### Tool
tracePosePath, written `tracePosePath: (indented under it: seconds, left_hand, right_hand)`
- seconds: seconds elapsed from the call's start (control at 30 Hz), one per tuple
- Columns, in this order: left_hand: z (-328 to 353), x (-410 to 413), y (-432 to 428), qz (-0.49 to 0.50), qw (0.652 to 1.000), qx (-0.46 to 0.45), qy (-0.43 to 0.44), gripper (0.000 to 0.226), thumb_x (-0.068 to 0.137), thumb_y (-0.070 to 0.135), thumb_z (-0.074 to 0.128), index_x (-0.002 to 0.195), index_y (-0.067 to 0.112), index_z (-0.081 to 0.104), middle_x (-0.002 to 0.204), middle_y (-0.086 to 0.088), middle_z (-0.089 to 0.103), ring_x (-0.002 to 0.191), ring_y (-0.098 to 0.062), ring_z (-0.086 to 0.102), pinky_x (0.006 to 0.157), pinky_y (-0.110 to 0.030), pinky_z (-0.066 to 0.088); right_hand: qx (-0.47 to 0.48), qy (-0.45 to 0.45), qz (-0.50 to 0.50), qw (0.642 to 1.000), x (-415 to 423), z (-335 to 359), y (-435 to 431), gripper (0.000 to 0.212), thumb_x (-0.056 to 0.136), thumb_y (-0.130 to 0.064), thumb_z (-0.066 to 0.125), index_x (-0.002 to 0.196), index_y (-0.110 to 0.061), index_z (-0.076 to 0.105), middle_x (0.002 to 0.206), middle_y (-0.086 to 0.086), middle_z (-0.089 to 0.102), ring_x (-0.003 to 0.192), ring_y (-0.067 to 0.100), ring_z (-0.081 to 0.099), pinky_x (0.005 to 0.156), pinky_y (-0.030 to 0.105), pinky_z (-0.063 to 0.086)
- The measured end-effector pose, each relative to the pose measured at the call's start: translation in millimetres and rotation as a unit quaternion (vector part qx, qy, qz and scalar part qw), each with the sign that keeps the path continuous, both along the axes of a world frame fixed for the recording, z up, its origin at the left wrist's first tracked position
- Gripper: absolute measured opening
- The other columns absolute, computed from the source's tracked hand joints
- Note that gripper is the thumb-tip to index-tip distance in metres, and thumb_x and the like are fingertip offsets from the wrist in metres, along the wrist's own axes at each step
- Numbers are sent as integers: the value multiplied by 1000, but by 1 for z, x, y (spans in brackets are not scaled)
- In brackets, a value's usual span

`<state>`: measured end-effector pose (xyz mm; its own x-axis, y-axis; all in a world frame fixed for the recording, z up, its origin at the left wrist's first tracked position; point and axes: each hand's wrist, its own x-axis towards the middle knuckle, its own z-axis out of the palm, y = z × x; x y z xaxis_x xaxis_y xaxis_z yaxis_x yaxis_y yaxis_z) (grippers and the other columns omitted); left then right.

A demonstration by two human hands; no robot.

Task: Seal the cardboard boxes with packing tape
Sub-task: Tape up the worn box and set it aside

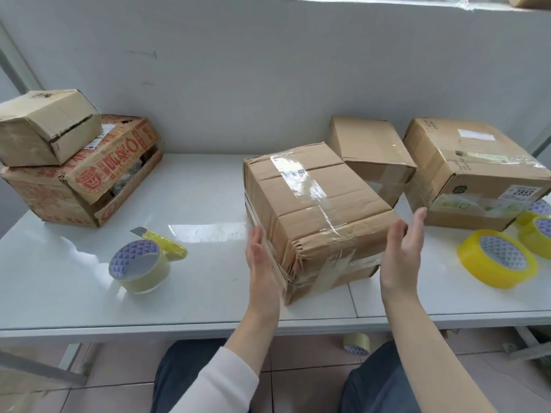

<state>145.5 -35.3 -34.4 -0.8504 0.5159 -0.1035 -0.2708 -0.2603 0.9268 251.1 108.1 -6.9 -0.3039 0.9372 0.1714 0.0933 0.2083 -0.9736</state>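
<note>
A taped cardboard box (316, 210) sits mid-table on the white table (193, 287), near its front edge and between both hands. The left hand (264, 263) lies flat, fingers straight, against the box's left side. The right hand (401, 254) is spread open just beside the box's right side, seemingly not touching it.

I see the worn brown box (316, 210) at centre, taped across its top, a pale tape roll (149, 277) left of it, a yellow tape roll (474, 263) right.
</note>
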Motion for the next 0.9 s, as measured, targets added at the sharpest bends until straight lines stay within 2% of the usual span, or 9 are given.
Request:
tracePosePath:
  seconds: [0.13,0.27,0.37,0.43,0.5,0.6,0.73,0.83,0.9]
  left_hand:
    - [-15,-29,6,-3,985,-141,-100,66,95,61,20,149,24,24,157,5,20,143,-13,21,113,-23,13]
    - [-3,-25,11,-55,989,-115,-77,58,98,55,16,138,23,42,138,14,46,119,-2,48,103,-20,29]
    - [18,-33,3,-35,993,-95,-61,56,96,58,19,137,28,42,120,17,50,113,-4,50,104,-28,33]
    - [37,-40,-1,-3,995,-103,16,51,94,59,32,135,30,44,136,7,45,132,-17,37,112,-36,25]
    - [60,-44,-5,24,970,-174,166,48,94,48,45,138,28,42,148,4,32,137,-15,21,113,-27,10]
    - [82,-48,-4,10,915,-272,298,48,96,34,49,141,24,41,153,0,22,136,-13,11,107,-21,7]
    - [94,-40,6,-47,873,-329,357,50,97,35,47,144,28,35,157,-3,11,141,-16,3,112,-27,5]
    - [97,-34,19,-84,848,-352,388,51,97,37,45,145,28,32,159,-4,4,144,-17,-3,115,-34,2]
    - [100,-37,26,-85,836,-353,412,46,97,36,45,142,26,39,159,-6,4,146,-21,-6,116,-36,0]
  right_hand:
    - [32,-32,52,998,-2,8,10,59,89,-54,45,143,-36,29,151,-9,25,139,4,18,110,25,16]
    - [-38,18,49,998,-8,14,16,25,92,-27,56,114,-38,51,112,-19,48,112,6,45,100,29,38]
    - [-132,66,36,988,-4,20,18,14,91,-29,55,100,-40,54,115,-7,51,110,15,48,87,33,45]
    - [-225,92,36,969,-2,22,13,18,91,-35,53,108,-34,56,118,-1,55,109,20,52,76,36,48]
    - [-320,111,49,940,-1,16,4,32,91,-40,51,119,-25,56,115,2,60,106,22,57,75,40,52]
    - [-368,38,53,927,-1,6,-14,22,94,-34,46,98,-19,61,99,2,64,91,19,60,74,41,53]
    - [-234,-99,7,967,6,9,-17,27,97,-19,39,73,-17,51,87,4,52,78,15,45,73,32,38]
    - [-10,-81,15,997,15,33,-10,31,102,-27,32,117,-22,58,131,-5,51,120,10,42,102,28,32]
    - [140,-89,43,985,15,55,-10,39,102,-31,31,138,-24,43,148,-13,34,137,0,24,114,23,18]
